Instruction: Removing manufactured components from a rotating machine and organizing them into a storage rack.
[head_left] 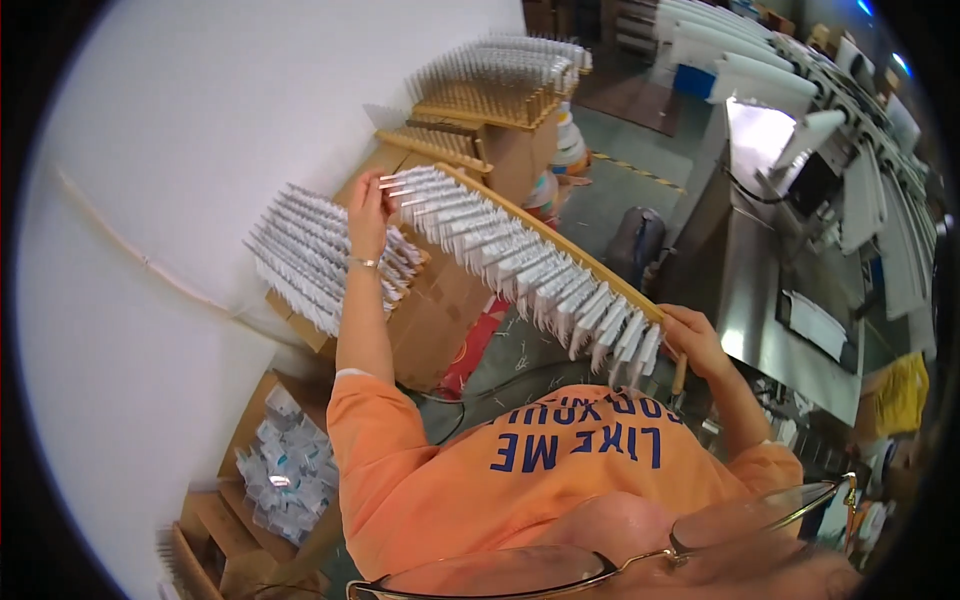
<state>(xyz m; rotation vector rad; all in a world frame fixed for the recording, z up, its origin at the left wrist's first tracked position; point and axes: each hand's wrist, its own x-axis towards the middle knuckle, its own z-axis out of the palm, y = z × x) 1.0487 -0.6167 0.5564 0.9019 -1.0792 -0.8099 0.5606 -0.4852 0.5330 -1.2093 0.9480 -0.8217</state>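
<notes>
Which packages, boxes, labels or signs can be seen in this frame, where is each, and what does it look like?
Brown cardboard box: by the white wall, under the wooden rack of white tubes that the left hand and right hand hold.
Stacked brown boxes: further back, topped with peg racks.
Open carton: lower left, full of small white packets.
Red printed sheet: on the floor beside the box.

1. White wall [180, 150] fills left side, bare.
2. Grey-green floor [620, 190] w/ yellow-black stripe.
3. Cardboard boxes [440, 310] stacked by wall.
4. Steel machine [760, 290] at right, bright overhead light.
</notes>
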